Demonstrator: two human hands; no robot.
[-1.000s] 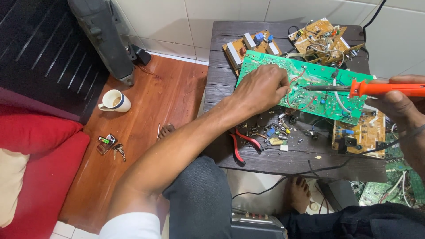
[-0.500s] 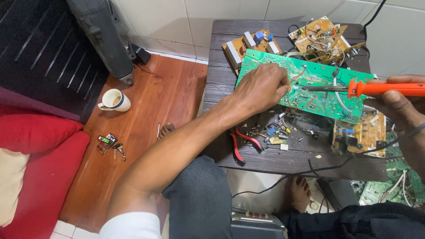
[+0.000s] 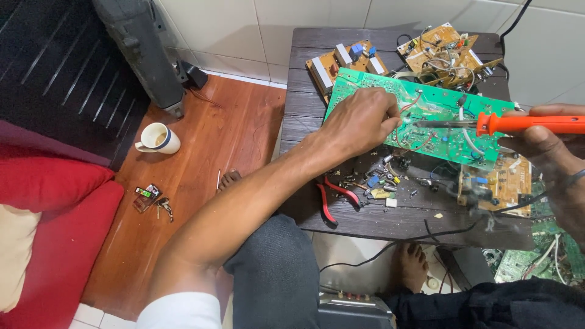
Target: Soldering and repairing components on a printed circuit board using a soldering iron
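Note:
A green circuit board lies tilted on the dark wooden table. My left hand rests on it, fingers pinched on a thin wire at the board's middle. My right hand grips an orange-handled soldering iron. The iron's metal tip points left and reaches the board just right of my left fingertips.
Red-handled pliers and several small loose components lie by the table's front edge. Brown circuit boards surround the green one. On the wooden floor stand a cup and keys. A red cushion is at left.

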